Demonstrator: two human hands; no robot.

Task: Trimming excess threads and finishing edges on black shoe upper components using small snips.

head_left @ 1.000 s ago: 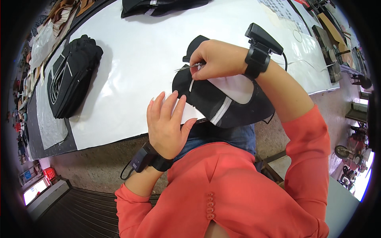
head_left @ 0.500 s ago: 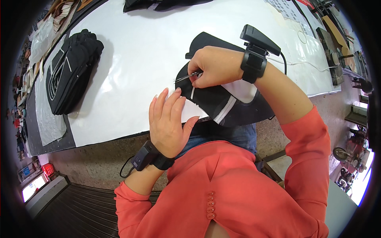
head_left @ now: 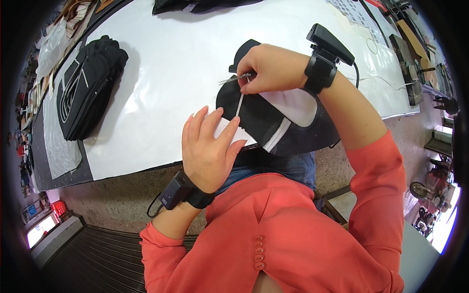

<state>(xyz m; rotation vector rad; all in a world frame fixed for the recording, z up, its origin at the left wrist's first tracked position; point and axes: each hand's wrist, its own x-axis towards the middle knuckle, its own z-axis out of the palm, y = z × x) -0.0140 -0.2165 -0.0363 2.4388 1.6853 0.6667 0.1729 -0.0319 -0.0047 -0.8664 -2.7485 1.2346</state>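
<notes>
A curved black fabric piece [head_left: 261, 117] lies near the table's front edge, with a white band along its lower right edge. A thin white strip [head_left: 241, 103] runs across it toward my right hand. Closed over the fabric, my right hand [head_left: 271, 68] grips small metal scissors [head_left: 234, 78], their thin tips pointing left and the handles mostly hidden in my fingers. Whether these fingers also pinch the strip's upper end, I cannot tell. My left hand [head_left: 207, 151] is flat with its fingers spread, the index fingertip at the strip's lower end.
White sheeting [head_left: 161, 83] covers the table. A stack of black fabric pieces [head_left: 90, 90] with white lines stands at the left, and another dark bundle [head_left: 200, 6] lies at the far edge. A white cord [head_left: 376, 78] and dark metal bar [head_left: 405, 68] are at the right.
My right hand has moved up and slightly right with the scissors, and more of the white strip shows. My left index finger has shifted right, onto the strip's lower end.
</notes>
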